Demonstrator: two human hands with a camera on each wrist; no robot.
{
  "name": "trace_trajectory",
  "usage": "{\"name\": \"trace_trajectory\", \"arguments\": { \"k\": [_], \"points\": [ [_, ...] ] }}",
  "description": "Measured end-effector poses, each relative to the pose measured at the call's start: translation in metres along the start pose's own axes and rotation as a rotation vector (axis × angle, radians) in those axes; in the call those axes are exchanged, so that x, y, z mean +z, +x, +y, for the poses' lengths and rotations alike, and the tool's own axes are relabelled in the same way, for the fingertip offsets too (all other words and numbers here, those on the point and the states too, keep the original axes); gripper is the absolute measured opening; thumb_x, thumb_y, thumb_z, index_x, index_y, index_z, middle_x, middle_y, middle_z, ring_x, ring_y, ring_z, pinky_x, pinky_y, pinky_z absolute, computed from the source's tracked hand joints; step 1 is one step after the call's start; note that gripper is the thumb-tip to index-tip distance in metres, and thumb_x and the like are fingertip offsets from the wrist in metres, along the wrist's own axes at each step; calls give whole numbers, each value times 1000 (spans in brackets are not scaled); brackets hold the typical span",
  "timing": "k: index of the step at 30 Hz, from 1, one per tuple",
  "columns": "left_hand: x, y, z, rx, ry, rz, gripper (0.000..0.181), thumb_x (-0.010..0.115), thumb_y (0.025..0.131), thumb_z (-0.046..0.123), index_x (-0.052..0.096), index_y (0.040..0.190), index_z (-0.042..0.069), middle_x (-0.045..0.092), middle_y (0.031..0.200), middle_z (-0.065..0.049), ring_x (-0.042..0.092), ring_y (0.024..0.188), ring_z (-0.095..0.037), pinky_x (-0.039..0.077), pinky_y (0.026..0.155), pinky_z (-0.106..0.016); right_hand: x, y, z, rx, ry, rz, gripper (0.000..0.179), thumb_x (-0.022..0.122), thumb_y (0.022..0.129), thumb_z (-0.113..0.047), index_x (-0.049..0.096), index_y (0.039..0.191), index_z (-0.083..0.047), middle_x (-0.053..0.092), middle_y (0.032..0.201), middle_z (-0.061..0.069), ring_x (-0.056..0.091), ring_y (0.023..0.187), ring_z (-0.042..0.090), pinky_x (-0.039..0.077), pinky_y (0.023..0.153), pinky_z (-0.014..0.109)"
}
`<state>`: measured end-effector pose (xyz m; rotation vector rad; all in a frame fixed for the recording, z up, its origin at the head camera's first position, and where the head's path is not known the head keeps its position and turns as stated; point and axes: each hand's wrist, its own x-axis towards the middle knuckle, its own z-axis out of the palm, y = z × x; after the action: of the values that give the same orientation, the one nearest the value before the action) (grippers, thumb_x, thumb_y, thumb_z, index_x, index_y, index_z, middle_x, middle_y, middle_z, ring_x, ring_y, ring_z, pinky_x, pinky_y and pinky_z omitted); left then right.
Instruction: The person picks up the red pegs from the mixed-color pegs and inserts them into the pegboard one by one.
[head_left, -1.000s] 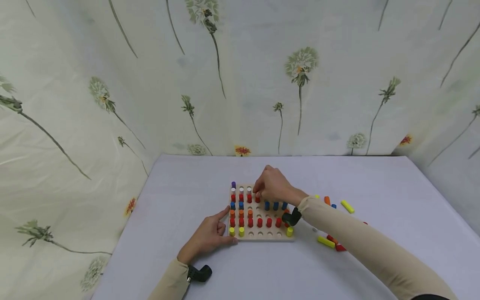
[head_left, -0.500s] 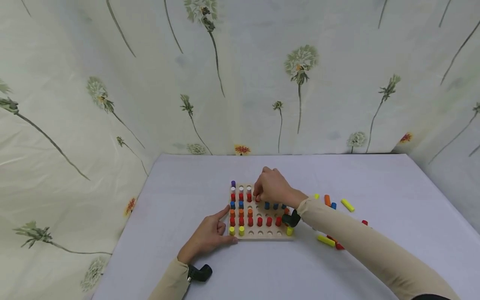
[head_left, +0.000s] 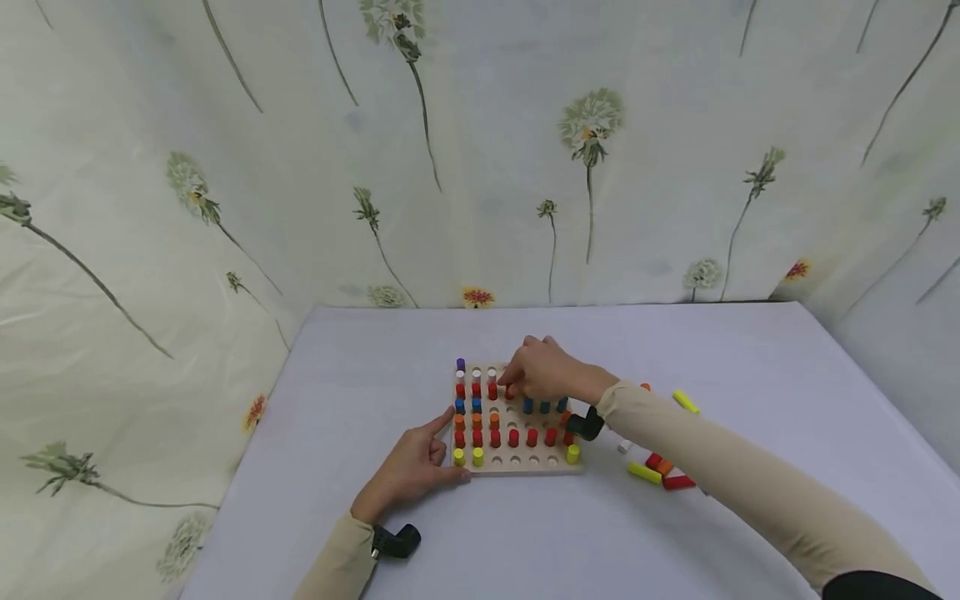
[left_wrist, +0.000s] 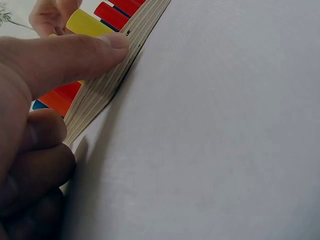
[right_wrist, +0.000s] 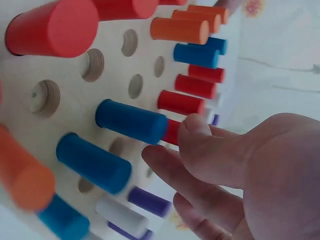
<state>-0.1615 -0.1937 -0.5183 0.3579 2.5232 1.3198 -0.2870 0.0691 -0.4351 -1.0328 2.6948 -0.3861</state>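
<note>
A wooden pegboard (head_left: 525,474) lies on the table with rows of coloured pegs, some holes bare. My left hand (head_left: 411,458) is at its near left corner. The straight thumb (left_wrist: 90,55) presses the front edge, the index finger reaches along the left side, and the other fingers are curled. At the board's far half, my right hand (head_left: 546,371) pinches a red peg (right_wrist: 172,131) between thumb and index finger; the fingers partly hide it. Two upright blue pegs (right_wrist: 131,121) stand close to the fingertips. White and purple pegs (right_wrist: 149,201) stand in the far rows.
Right of the board lie loose pegs: a yellow peg (head_left: 645,472), a red peg (head_left: 679,482), an orange peg (head_left: 665,467) and others, some partly behind the right sleeve (head_left: 712,450). A flowered cloth (head_left: 480,167) hangs beyond the table's back edge.
The head view has shifted slightly, so everything sits a little further left and loose pegs show differently around the sleeve. Both hands keep nearly the same places on the board.
</note>
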Motion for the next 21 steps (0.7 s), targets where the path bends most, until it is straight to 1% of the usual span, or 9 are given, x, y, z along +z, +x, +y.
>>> {"name": "trace_trajectory", "arguments": {
  "k": [2,4,7,10,15,21],
  "points": [
    [1,1,2,-4,-3,-1,103,92,84,30,34,166,9,44,60,8,36,53,-9,32,52,-22,-6,-8,1,-10,-5,7,21,79,97,-21,84,117,-21,81,111,-6,52,100,19,36,92,49],
    [2,2,4,-2,-4,-6,103,92,84,30,34,166,9,43,60,8,36,53,-9,32,53,-22,-15,-20,1,-14,-8,29,22,79,97,-22,84,118,-20,81,106,-6,52,100,19,35,94,51],
    [4,4,6,1,-5,-13,102,92,84,30,34,166,8,43,60,9,36,54,-8,32,53,-21,-30,-44,4,-5,-15,53,19,80,96,-25,85,112,-18,80,94,-7,50,97,18,34,90,49],
    [5,3,6,5,3,-15,102,92,85,31,34,166,7,44,60,9,36,53,-8,32,53,-22,-38,-69,10,10,-42,38,13,82,94,-28,87,103,-19,75,86,-11,49,92,17,33,85,45],
    [5,-1,5,-5,19,-3,103,92,84,32,35,166,7,44,59,8,36,53,-8,32,53,-22,-36,-107,21,49,-90,-4,9,85,91,-33,84,87,-25,69,78,-15,49,90,15,34,85,44],
    [5,0,2,-16,12,2,104,92,84,35,34,166,7,45,60,7,38,53,-9,34,54,-23,-29,-148,35,148,-125,-31,14,92,83,-37,81,82,-27,63,74,-15,49,90,15,36,84,45]
  ]
}}
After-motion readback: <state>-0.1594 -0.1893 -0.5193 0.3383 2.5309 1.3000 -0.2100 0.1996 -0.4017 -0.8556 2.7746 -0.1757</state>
